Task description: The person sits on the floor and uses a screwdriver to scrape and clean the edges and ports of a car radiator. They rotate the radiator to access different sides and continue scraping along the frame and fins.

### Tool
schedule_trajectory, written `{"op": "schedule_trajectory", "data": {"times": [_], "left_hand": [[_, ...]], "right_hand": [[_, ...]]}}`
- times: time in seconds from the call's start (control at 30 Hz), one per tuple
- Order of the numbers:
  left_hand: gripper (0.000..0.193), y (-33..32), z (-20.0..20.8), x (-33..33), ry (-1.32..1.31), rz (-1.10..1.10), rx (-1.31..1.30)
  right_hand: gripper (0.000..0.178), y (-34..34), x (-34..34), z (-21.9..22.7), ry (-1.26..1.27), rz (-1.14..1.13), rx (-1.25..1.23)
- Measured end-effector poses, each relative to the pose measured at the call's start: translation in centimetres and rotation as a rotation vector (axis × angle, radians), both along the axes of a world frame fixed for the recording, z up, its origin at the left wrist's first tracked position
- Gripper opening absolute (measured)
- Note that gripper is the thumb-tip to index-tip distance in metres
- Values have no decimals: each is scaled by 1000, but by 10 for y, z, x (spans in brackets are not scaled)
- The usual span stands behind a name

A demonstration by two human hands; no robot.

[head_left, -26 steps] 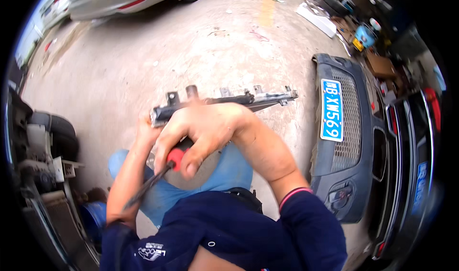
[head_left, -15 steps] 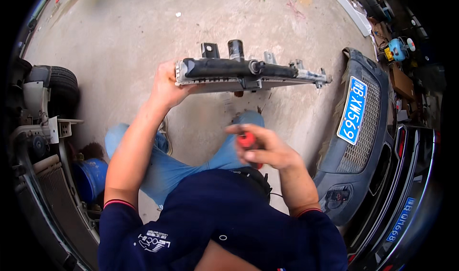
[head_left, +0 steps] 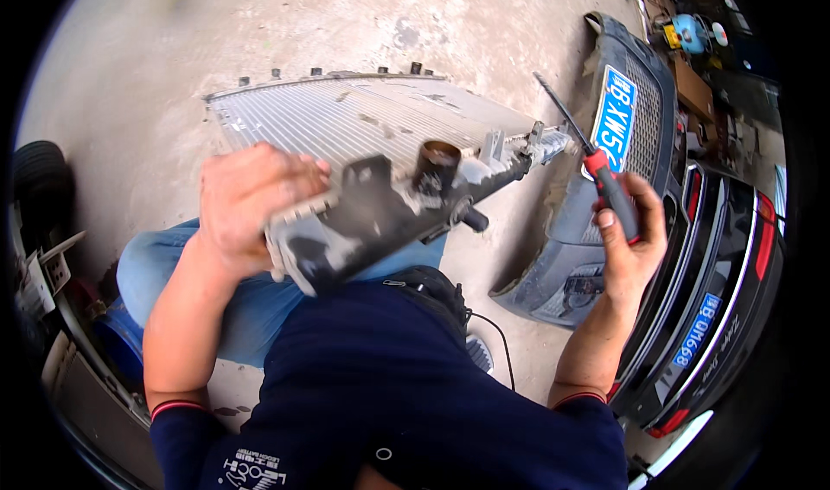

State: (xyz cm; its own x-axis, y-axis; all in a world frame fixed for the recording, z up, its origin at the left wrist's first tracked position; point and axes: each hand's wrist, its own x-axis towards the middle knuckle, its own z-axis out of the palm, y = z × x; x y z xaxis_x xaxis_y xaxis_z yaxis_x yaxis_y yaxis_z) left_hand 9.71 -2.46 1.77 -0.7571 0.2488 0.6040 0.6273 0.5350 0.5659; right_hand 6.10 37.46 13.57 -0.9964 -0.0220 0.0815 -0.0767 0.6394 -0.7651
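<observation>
A car radiator [head_left: 346,114] with a silvery finned core leans away from me, its far edge low near the floor. Along its near side runs a black end tank [head_left: 372,218] with a brown-stained pipe stub and metal brackets. My left hand [head_left: 255,205] is closed round the tank's left end. Off to the right, clear of the radiator, my right hand [head_left: 631,231] grips a screwdriver [head_left: 609,192] by its red and grey handle. The dark shaft points up and to the left. Part of the radiator's near face is hidden behind the tank.
To my right a dark car bumper [head_left: 562,257] with a blue plate stands on the concrete floor [head_left: 328,23]. Beyond it is a black car rear section [head_left: 709,317]. On the left are a tyre [head_left: 39,179], metal car parts and a blue bucket [head_left: 121,330].
The radiator has tipped so its finned face shows, and its near tank has come closer to me. My right hand has swung right and outward with the screwdriver.
</observation>
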Motion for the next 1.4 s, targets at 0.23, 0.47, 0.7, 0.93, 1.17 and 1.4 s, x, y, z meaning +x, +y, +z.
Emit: {"op": "schedule_trajectory", "data": {"times": [0.23,0.47,0.7,0.93,1.17,1.4], "left_hand": [[20,11,26,1,-74,-67,-79],[19,4,72,40,-202,-12,-145],[19,-12,70,33,-192,175,-61],[16,-3,79,26,5,235,-325],[15,13,29,27,81,158,-493],[17,29,14,41,28,101,-496]], "right_hand": [[49,18,1,0,278,-19,-138],[55,23,25,-13,258,-31,-357],[57,13,7,-6,350,27,-340],[54,-19,-12,-12,291,50,-504],[38,-55,-5,-32,36,99,-325],[30,-62,18,-70,45,187,-6]]}}
